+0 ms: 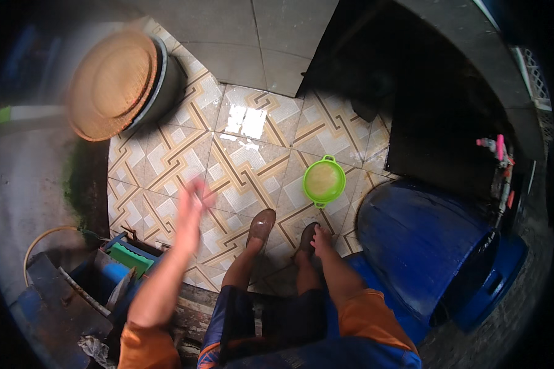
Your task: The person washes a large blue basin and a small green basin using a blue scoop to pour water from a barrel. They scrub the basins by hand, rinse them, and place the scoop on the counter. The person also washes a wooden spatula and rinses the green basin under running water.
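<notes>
My left hand (194, 203) is raised over the tiled floor, blurred by motion. Its fingers look loosely bent and apart, and I see nothing held. My right hand (321, 241) hangs in front of my right shoe (307, 237), its fingers partly spread with no object among them. A round green plastic basin or strainer (324, 181) with two loop handles sits on the floor ahead of that hand. Its inside looks pale tan; whether it holds anything is unclear. My left shoe (262, 225), brown and shiny, stands on the tiles (244, 184).
A big metal pot (168, 87) under a round orange-brown lid or tray (115, 85) stands at upper left. At right is a large blue plastic barrel (420, 235), near a pipe with a pink-handled tap (499, 146). Blue-framed equipment (87, 272) with a hose (27, 258) occupies the lower left.
</notes>
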Demonstrator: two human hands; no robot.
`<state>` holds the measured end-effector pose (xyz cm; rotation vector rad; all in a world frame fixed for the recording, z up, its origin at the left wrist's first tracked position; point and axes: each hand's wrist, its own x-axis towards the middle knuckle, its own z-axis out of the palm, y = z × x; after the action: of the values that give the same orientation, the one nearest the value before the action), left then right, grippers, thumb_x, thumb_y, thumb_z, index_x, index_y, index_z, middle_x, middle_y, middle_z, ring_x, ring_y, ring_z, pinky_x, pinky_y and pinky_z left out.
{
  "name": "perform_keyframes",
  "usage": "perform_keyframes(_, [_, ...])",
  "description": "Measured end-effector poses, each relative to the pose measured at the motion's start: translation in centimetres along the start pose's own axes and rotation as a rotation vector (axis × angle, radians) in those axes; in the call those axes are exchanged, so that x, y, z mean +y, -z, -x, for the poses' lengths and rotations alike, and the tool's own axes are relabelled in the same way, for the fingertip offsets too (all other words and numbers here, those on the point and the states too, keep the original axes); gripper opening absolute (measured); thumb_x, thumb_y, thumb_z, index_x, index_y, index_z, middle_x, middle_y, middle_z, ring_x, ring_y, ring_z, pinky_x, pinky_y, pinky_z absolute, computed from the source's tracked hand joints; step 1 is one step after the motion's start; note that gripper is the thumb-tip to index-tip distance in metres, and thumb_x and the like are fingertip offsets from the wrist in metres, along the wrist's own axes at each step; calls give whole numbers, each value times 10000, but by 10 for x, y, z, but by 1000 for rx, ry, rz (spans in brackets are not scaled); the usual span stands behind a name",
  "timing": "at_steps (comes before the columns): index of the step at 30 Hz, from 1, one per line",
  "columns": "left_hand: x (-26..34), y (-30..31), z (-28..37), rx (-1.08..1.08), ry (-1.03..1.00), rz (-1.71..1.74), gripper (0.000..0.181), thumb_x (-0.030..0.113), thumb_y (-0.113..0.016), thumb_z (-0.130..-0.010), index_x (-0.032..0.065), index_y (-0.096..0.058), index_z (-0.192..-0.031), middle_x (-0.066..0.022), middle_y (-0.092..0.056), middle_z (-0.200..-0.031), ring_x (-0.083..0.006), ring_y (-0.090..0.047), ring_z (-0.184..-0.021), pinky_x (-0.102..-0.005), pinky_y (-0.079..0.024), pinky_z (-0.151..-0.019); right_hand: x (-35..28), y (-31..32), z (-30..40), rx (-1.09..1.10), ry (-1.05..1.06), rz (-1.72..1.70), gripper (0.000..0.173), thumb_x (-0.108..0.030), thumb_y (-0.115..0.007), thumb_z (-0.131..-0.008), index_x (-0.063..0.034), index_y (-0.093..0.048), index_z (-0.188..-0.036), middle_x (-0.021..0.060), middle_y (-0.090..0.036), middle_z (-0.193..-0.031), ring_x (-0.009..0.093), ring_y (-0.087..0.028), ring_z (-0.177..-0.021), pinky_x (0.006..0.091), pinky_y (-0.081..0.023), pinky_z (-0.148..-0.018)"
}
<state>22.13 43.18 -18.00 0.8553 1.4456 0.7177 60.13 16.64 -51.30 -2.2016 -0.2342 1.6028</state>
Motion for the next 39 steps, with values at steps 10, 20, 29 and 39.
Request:
perform_keyframes(10, [-222,-39,248,-454,158,-963,796,531,-790,-820,121,-536,-1452,-212,-450,-1473,-431,-373,-1458,-654,-199,-1198,-20,-20,-147,340,-405,-327,500,-446,-687,-997,-86,-576,-1325,120,-585,-1305,290,-586,-1078,441,-534,-827])
perform_keyframes(20, [-229,-44,247,-397,117,-858,789,497,-804,-825,95,-523,-1443,-212,-462,-1450,-434,-365,-1471,-650,-181,-1219,-9,-28,-206,208,-287,-730,258,-282,-578,-1071,-80,-566,-1232,97,-618,-1000,253,-619,-873,451,-587,-744])
perform_keyframes(29, [-227,-49,252,-393,116,-852,767,450,-816,-825,84,-524,-1432,-217,-488,-1432,-423,-399,-1450,-654,-196,-1220,-51,-19,-180,319,-189,-652,155,-111,-590,-961,-42,-586,-1100,129,-627,-888,247,-635,-631,381,-584,-496])
perform_keyframes(39, [-201,-45,237,-317,81,-837,715,399,-815,-838,29,-559,-1393,-234,-583,-1366,-423,-479,-1380,-626,-271,-1186,-108,-12,-46,125,161,-364,202,-65,-555,-926,-11,-615,-1111,112,-654,-895,203,-639,-622,370,-572,-488])
